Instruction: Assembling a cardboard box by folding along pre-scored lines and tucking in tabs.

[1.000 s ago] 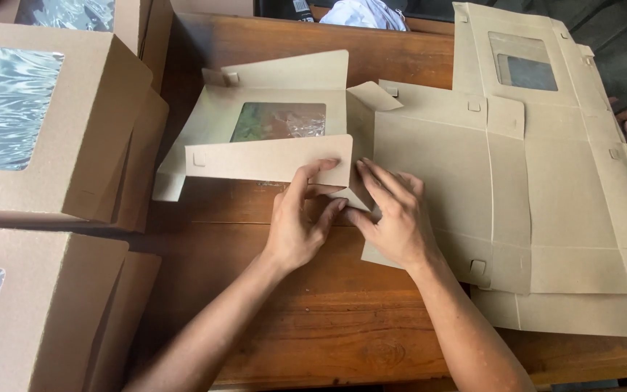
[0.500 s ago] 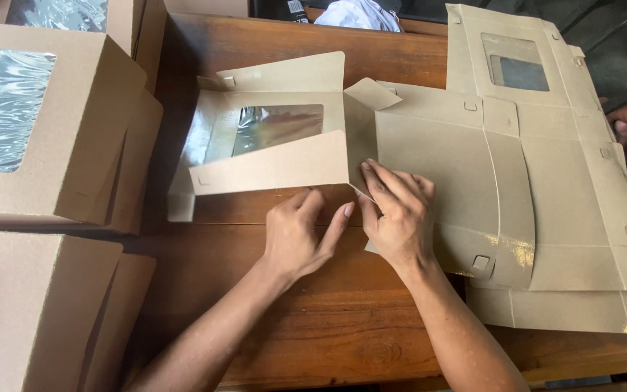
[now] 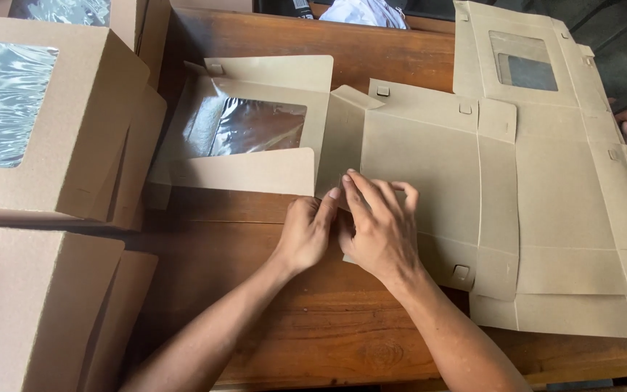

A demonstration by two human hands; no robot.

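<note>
flat kraft box blank (image 3: 429,160), near corner hidden under left hand (image 3: 306,236) and right hand (image 3: 379,229), grips pinching its flap.

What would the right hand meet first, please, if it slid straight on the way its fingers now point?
Probably the left hand's fingertips: the right hand points up-left, its fingers almost touching them on the flat cardboard blank. Beyond lies the window panel.

A flat box blank (image 3: 429,167) lies on the table (image 3: 313,334), its window lid (image 3: 255,127) folded out to the left. Both hands rest side by side on its near edge, left hand (image 3: 306,232) just left of right hand (image 3: 379,229). A second blank (image 3: 567,189) lies to the right, partly under the first. Finished boxes (image 3: 38,123) stand stacked along the table's left side.
</note>
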